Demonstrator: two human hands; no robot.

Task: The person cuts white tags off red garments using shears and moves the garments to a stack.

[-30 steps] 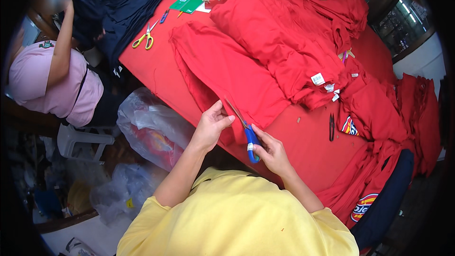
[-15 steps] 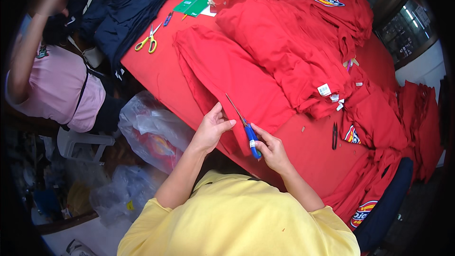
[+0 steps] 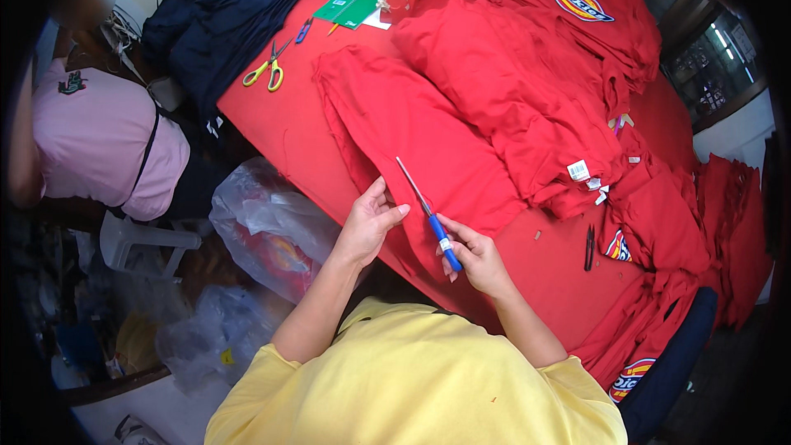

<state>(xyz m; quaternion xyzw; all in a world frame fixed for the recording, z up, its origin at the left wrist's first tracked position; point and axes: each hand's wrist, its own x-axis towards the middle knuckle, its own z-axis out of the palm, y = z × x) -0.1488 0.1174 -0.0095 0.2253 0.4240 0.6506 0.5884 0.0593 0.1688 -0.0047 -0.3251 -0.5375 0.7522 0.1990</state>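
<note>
In the head view, the right hand (image 3: 479,265) has its fingers closed around the blue handle of a pair of scissors (image 3: 446,245), whose slim blades look shut and point away from the person and to the left, over a red garment (image 3: 420,119). The left hand (image 3: 367,225) is just beside the blades, its thumb and forefinger apart at the near edge of that garment; whether its curled fingers grip any cloth, I cannot tell. The garment lies on the red counter (image 3: 262,133), its near end by the hands and its right side against a heaped pile of red clothing (image 3: 511,86) with white tags (image 3: 578,170) at its near end. Right of the hands, black snips (image 3: 589,249) lie on the counter near more folded red clothes (image 3: 663,222). Toward the far left side, yellow-handled scissors (image 3: 278,76) lie with their blades spread, and beyond them are a blue cutter (image 3: 304,31), a green notebook (image 3: 344,9) and a red tape dispenser (image 3: 397,5). Dark garments (image 3: 210,37) cover the counter's far left corner and hang over its edge. A co-worker in a pink shirt (image 3: 107,140) is beside them, near a white stool (image 3: 136,241). A clear plastic bag (image 3: 259,198) with something red inside sits below the counter's left edge.
</note>
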